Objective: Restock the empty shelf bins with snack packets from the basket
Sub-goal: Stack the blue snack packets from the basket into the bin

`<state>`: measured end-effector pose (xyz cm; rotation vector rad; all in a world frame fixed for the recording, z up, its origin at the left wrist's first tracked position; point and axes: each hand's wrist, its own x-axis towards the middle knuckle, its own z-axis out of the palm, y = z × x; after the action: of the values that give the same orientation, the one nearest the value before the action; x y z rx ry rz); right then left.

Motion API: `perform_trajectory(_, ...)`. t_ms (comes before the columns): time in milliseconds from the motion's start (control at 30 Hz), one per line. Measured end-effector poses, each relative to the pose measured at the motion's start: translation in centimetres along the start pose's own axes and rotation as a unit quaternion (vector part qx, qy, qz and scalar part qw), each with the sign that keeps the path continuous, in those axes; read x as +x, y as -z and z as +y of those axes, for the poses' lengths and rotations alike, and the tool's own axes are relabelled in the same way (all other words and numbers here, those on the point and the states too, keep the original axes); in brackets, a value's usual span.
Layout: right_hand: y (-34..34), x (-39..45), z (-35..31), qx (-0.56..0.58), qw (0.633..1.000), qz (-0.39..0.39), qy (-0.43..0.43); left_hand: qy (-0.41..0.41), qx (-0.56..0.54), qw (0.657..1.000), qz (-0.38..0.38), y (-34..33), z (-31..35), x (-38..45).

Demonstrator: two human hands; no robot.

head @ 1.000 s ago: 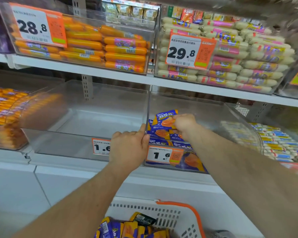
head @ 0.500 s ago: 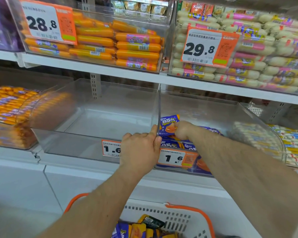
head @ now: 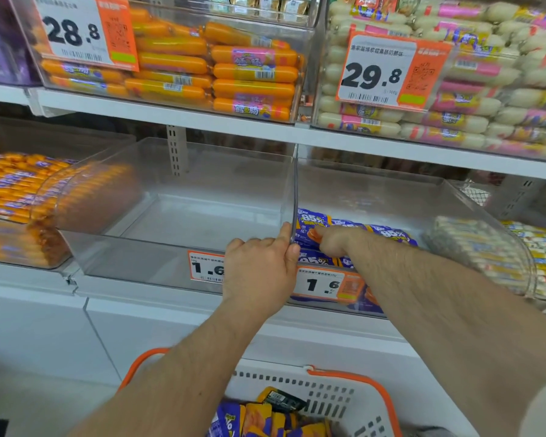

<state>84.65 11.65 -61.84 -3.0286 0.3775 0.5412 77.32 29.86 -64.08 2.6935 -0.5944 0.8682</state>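
Purple snack packets (head: 388,236) could slide askew: my right hand (head: 334,242) pinches one, my left hand (head: 260,266) grips the bin divider (head: 294,197).

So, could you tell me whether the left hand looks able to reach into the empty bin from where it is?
Probably yes. The left hand rests on the front rim of the empty bin, whose top is open, with nothing lying inside to block it.

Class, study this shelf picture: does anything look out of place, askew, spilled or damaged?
Nothing stands out. The purple snack packets lie flat in the right clear bin; the left clear bin is simply empty, and the basket holds more packets.
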Motion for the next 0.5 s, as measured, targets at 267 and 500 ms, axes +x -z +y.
perform_trajectory(267, 0.0, -0.1, 0.0, 0.026, 1.0, -0.009, -0.005, -0.01, 0.017, 0.999, -0.051, 0.3, 0.3, 0.0)
perform_trajectory(500, 0.9, -1.5, 0.1, 0.041, 0.999, 0.034, 0.007, -0.015, 0.038, 0.994, -0.099, 0.9, 0.2, 0.3)
